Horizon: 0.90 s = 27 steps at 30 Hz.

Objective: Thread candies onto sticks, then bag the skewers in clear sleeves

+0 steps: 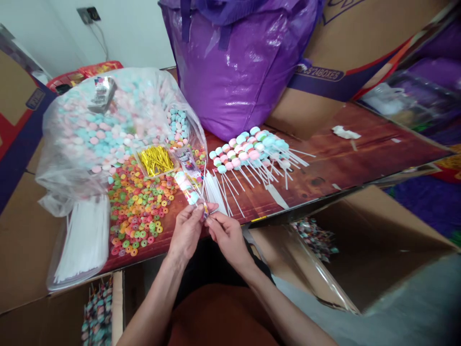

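A wrapped marshmallow skewer points up and away from me over the table's front edge. My left hand is closed around the gathered lower end of its clear printed wrapper. Close beside it, my right hand pinches the same end with thumb and fingertips; any small tie between them is too small to make out. Just beyond lie a tub of gold twist ties, a stack of printed wrappers and loose white sticks. Unwrapped marshmallow skewers lie in rows to the right.
Ring candies are spread at left, below a big clear bag of marshmallows. White sticks fill a bag at the left corner. A purple bag stands behind. An open carton with finished skewers sits below right.
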Each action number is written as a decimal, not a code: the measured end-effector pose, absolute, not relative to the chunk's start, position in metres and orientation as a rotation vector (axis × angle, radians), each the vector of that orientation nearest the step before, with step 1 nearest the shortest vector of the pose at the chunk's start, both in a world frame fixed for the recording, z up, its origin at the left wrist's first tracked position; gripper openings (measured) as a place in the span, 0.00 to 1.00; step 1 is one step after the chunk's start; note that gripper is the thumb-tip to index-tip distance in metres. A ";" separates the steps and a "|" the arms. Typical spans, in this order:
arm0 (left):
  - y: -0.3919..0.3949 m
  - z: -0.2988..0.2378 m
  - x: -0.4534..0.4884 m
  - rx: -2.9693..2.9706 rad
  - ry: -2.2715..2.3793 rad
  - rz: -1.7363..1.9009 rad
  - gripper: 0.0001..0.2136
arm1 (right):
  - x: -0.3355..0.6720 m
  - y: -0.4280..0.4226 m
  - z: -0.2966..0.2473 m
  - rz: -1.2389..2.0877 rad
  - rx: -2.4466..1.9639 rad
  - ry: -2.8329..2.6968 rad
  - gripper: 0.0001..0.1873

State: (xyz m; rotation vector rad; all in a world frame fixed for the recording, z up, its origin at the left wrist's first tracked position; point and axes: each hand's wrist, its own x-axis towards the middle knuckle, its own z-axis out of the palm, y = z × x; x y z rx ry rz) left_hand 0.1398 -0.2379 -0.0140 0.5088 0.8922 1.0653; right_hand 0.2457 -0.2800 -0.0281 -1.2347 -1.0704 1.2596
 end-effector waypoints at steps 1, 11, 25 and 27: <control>-0.239 -0.014 0.140 0.521 0.903 1.076 0.13 | 0.246 -0.280 -0.028 1.261 -1.240 -1.091 0.17; -0.242 -0.004 0.125 0.593 0.877 1.214 0.12 | 0.226 -0.255 -0.012 1.314 -1.169 -1.104 0.16; -0.244 0.003 0.057 0.474 1.010 1.705 0.12 | 0.192 -0.148 0.026 0.419 -1.363 -2.137 0.11; -0.242 0.001 0.052 0.386 1.045 1.634 0.13 | 0.178 -0.117 0.030 0.240 -1.475 -2.144 0.07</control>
